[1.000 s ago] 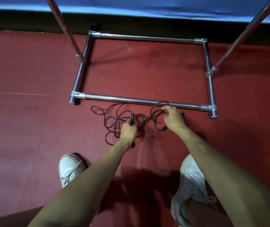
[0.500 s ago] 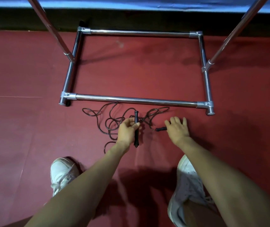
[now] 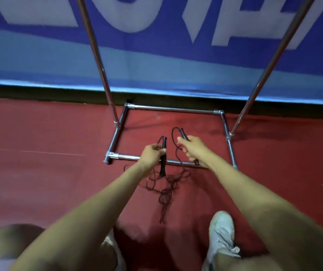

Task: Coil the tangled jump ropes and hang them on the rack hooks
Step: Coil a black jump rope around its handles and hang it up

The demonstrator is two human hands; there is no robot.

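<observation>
Underfoot, a dull red floor [image 3: 49,173] runs back to a blue banner with large pale lettering [image 3: 156,55] along the far wall. A chrome tubular rack [image 3: 129,157] stands on the floor against the banner, its rectangular base frame lying flat. Its left upright pole [image 3: 98,55] slants up out of the top of the view. Just right of the base's near-left corner, the left hand [image 3: 152,153] is closed around a slim black jump-rope handle [image 3: 163,145], held roughly upright, with the lower end poking out below the fist. From there a thin dark rope cord [image 3: 166,190] drops into a loose tangle of loops between the two forearms, in front of the rack's near bar. Motion blur hides whether the lowest loops touch the floor. The right hand [image 3: 194,148] is curled around a second black handle [image 3: 183,134], tilted up and to the left, and the cord arcs over from its tip. Farther right, the rack's right upright pole [image 3: 270,65] leans away, and a white sneaker [image 3: 222,229] rests on the floor below the right forearm.
</observation>
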